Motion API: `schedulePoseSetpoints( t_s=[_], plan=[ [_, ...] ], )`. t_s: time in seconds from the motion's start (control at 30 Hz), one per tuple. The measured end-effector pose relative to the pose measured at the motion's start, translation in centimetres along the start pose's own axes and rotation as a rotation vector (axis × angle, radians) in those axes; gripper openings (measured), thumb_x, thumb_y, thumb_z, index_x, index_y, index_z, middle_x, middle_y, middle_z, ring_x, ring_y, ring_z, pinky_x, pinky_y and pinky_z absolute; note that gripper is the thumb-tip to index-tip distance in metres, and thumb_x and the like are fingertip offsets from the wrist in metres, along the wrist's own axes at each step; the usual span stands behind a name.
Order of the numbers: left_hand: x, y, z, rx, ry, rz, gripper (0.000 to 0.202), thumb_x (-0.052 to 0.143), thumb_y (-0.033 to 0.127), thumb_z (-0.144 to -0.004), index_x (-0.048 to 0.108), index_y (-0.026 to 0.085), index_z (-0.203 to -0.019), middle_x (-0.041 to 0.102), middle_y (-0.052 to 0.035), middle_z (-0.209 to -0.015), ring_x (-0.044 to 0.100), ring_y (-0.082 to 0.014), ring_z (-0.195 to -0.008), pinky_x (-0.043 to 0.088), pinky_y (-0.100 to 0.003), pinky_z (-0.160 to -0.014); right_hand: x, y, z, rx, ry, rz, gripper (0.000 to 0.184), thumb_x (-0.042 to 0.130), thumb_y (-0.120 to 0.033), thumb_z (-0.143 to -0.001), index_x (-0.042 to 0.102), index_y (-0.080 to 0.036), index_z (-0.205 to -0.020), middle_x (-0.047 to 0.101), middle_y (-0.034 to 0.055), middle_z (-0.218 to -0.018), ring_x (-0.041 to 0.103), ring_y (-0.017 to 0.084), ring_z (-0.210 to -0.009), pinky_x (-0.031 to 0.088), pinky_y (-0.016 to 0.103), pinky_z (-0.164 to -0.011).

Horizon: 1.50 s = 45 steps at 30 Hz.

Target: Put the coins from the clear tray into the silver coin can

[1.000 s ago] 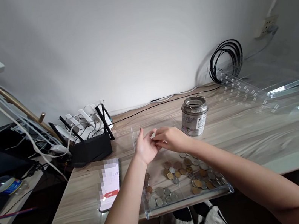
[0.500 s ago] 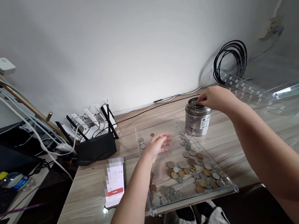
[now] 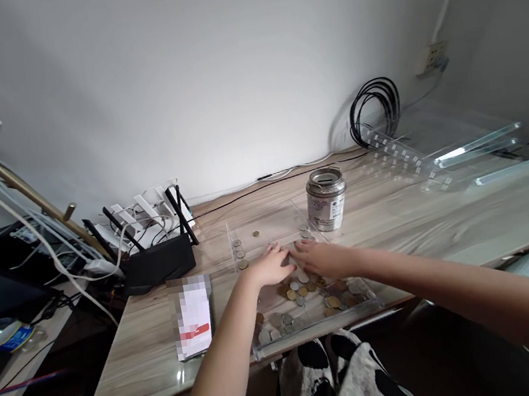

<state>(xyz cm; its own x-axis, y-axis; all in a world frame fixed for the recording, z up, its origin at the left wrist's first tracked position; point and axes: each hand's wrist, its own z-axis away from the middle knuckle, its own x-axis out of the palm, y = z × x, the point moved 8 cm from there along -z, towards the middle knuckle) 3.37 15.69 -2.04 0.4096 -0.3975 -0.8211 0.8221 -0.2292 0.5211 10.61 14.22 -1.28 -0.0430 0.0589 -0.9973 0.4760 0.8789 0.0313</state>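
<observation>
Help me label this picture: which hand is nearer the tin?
Right. The right hand is over the tray, in front of the tin; the left hand is farther away, in front and leftward.

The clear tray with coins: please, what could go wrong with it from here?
The tray lies at the front edge of the table, so a careless pull could perhaps tip it and spill the loose coins. The tin stands close beside the tray, near the right hand; a wide swing of that hand might knock it over.
</observation>
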Motion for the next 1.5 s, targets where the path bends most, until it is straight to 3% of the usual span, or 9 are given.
schedulePoseSetpoints(
  t_s=[0.13,0.33,0.57,0.8,0.93,1.17,1.27,1.37,1.5],
  plan=[
    [2.2,2.2,2.3,0.066,-0.188,-0.181,0.056,0.044,0.023,-0.075,0.033,0.008,-0.128,0.017,-0.0163,-0.141,0.015,-0.0266,-0.129,0.023,-0.035,-0.101,1.7,-1.9,1.7,-0.074,-0.095,0.065,0.033,0.039,-0.016,-0.080,0.053,-0.003,-0.107,0.046,0.0235,-0.116,0.039,0.030,-0.111,0.031,0.046,-0.089],
    [2.6,4.1,6.3,0.118,-0.110,-0.238,0.032,0.051,0.026,-0.070,0.053,0.017,-0.100,0.047,-0.0113,-0.114,0.045,-0.0245,-0.106,0.040,-0.031,-0.081,-0.9,-1.4,3.4,0.114,-0.200,-0.183,0.033,0.057,-0.017,-0.064,0.055,-0.010,-0.097,0.053,0.0143,-0.097,0.051,0.022,-0.088,0.040,0.030,-0.071],
    [3.2,3.6,5.8,0.088,-0.058,-0.132,0.022,0.058,0.028,-0.063,0.056,0.017,-0.083,0.053,-0.0062,-0.094,0.052,-0.0179,-0.080,0.041,-0.026,-0.066,0.7,-1.6,3.5,0.144,-0.408,-0.388,0.023,0.057,-0.016,-0.055,0.061,-0.015,-0.078,0.059,0.0018,-0.071,0.050,0.013,-0.063,0.031,0.021,-0.051],
    [3.7,3.9,6.9,0.060,-0.092,-0.082,0.015,0.049,0.011,-0.061,0.057,0.015,-0.072,0.058,-0.0026,-0.074,0.050,-0.0113,-0.060,0.035,-0.020,-0.050,-0.1,-2.1,4.3,0.130,-0.303,-0.325,0.018,0.055,-0.016,-0.054,0.062,-0.015,-0.071,0.060,0.0020,-0.067,0.050,0.013,-0.061,0.028,0.021,-0.049],
    [4.0,3.4,7.0,0.074,-0.136,-0.009,0.020,0.050,0.009,-0.059,0.058,0.014,-0.077,0.058,-0.0020,-0.068,0.050,-0.0113,-0.058,0.034,-0.019,-0.048,-0.8,-2.4,4.6,0.153,-0.354,-0.393,0.034,0.053,-0.013,-0.054,0.062,-0.016,-0.087,0.062,0.0004,-0.068,0.049,0.011,-0.057,0.029,0.020,-0.048],
    [3.0,3.6,7.9,0.126,-0.219,-0.115,0.025,0.050,0.009,-0.055,0.062,0.017,-0.075,0.058,-0.0029,-0.075,0.051,-0.0122,-0.059,0.036,-0.020,-0.050,-0.9,-3.2,4.4,0.039,-0.406,-0.427,0.017,0.050,-0.009,-0.053,0.063,-0.013,-0.064,0.060,0.0001,-0.063,0.047,0.009,-0.054,0.031,0.020,-0.049],
    [2.8,3.8,8.1,0.128,-0.232,-0.166,0.019,0.049,0.009,-0.054,0.062,0.017,-0.064,0.059,-0.0051,-0.082,0.052,-0.0129,-0.060,0.036,-0.021,-0.050,-0.5,-2.9,4.5,0.048,-0.408,-0.510,0.024,0.048,-0.008,-0.052,0.063,-0.013,-0.071,0.059,-0.0008,-0.062,0.047,0.009,-0.053,0.032,0.019,-0.047],
    [3.3,3.4,8.2,0.081,-0.326,-0.117,0.025,0.045,0.006,-0.053,0.063,0.017,-0.068,0.060,-0.0032,-0.072,0.052,-0.0123,-0.056,0.036,-0.021,-0.048,-0.1,-2.7,4.7,0.091,-0.461,-0.606,0.035,0.048,-0.007,-0.053,0.063,-0.013,-0.083,0.059,-0.0015,-0.064,0.048,0.009,-0.054,0.033,0.018,-0.048],
    [3.2,3.1,8.5,0.089,-0.370,-0.023,0.028,0.045,0.006,-0.054,0.063,0.017,-0.073,0.061,-0.0011,-0.067,0.053,-0.0120,-0.058,0.037,-0.020,-0.049,-0.4,-2.7,4.6,0.136,-0.526,-0.605,0.024,0.052,-0.010,-0.054,0.064,-0.013,-0.074,0.058,-0.0017,-0.060,0.047,0.009,-0.051,0.033,0.019,-0.047]
  ],
)
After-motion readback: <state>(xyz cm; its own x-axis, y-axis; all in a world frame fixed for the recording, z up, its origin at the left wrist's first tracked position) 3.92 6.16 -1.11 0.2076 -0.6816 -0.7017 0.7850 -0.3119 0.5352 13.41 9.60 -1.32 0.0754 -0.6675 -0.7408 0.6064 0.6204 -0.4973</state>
